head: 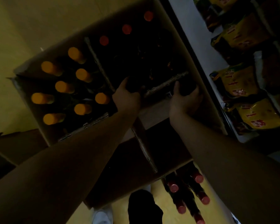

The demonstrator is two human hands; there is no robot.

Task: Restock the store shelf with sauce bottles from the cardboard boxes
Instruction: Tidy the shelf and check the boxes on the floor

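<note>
Both arms are stretched forward; a dark bottle [134, 85] is gripped by the left hand [126, 96], a second bottle [187, 88] by the right hand [185, 102].

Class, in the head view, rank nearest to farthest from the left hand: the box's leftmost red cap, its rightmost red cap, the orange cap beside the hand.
1. Orange cap, beside the left hand.
2. Leftmost red cap, well above it.
3. Rightmost red cap, far corner.
</note>
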